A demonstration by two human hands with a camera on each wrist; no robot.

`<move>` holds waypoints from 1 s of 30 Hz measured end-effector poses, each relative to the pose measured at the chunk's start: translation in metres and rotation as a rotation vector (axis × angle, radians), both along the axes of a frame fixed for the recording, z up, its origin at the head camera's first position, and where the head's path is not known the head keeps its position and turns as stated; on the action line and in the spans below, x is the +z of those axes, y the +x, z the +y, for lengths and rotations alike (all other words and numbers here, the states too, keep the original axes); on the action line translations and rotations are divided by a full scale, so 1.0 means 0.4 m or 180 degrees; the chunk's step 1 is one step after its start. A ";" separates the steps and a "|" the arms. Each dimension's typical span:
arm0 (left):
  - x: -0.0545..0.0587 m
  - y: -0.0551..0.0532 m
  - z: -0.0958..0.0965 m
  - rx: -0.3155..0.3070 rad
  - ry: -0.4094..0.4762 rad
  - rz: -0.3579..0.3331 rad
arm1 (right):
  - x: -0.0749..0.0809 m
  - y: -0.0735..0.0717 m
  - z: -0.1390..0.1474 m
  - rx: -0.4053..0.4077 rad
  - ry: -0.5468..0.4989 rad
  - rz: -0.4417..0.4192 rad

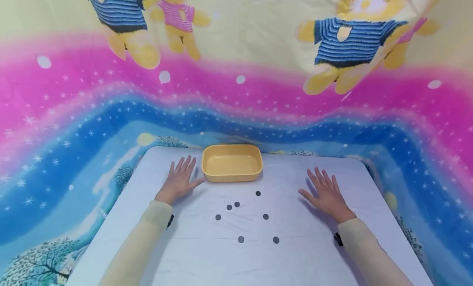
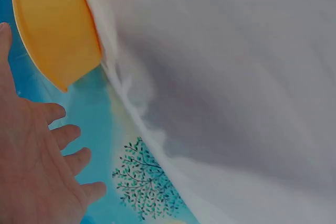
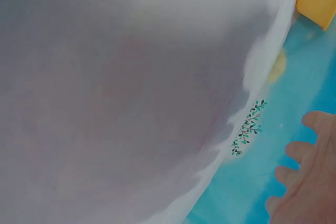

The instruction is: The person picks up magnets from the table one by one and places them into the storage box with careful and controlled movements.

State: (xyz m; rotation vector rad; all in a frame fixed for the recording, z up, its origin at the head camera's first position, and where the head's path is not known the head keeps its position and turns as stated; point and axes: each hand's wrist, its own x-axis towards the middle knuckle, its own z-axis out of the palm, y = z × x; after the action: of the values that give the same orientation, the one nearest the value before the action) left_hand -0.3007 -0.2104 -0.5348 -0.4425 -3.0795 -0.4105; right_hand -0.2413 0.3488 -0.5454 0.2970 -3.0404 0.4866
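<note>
Both hands are spread with straight fingers and hold nothing. In the head view the left hand (image 1: 178,184) is left of a yellow rectangular basin (image 1: 233,178), its thumb pointing at the basin's near left corner. Whether the thumb touches it I cannot tell. The right hand (image 1: 327,197) is farther off, right of the basin. Between the hands several small dark grey discs lie scattered on the white cloth, among them a far disc (image 1: 258,193), a near disc (image 1: 241,239) and a right disc (image 1: 276,240). Each wrist view shows its palm and part of the basin.
A white cloth covers the table (image 1: 207,261), whose far edge runs just behind the basin. Behind and beside it hangs a patterned curtain (image 1: 236,109) with bears, in pink and blue. Dark bands (image 1: 338,239) show at the sleeve cuffs.
</note>
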 end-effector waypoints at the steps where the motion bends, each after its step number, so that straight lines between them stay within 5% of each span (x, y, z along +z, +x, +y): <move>1: 0.002 -0.003 0.005 -0.0016 0.0025 0.0015 | 0.001 0.002 -0.002 0.0004 0.0001 -0.0001; 30: 0.012 -0.069 0.104 -0.0334 0.0011 0.0026 | -0.007 0.026 -0.032 0.0122 0.0040 0.0122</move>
State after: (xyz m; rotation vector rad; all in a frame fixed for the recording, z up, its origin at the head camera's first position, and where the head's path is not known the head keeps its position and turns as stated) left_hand -0.3285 -0.1688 -0.5301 -0.6059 -3.0564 -0.4143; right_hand -0.2308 0.3361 -0.5484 0.3617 -3.0068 0.4585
